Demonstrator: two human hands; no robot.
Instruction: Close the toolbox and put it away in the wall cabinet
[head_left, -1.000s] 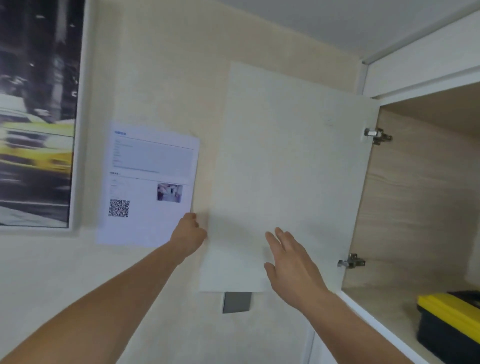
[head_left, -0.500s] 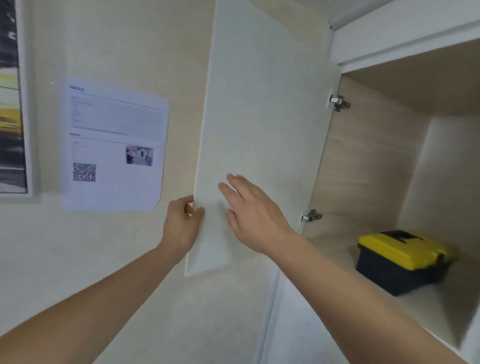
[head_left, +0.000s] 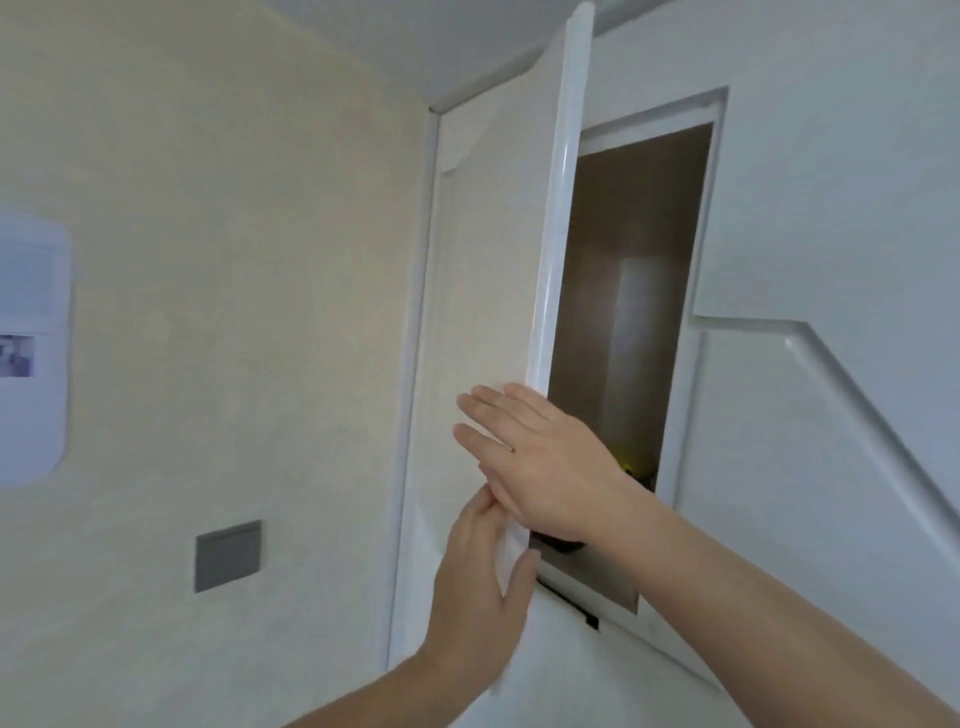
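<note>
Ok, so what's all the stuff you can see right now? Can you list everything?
White wall cabinet door: one, white, half shut, seen edge-on in the middle.
Wall cabinet opening: one, brown wood inside, right of the door.
Yellow and black toolbox: one, only a sliver showing inside the cabinet, behind the right wrist.
Printed paper sheet: one, white with a small picture, on the wall at far left.
Grey square wall plate: one, grey, low on the cream wall.
Cream wall: one, left half of the view.
Left hand: one, gripping the door's lower edge.
Right hand: one, flat and open against the door edge.
</note>
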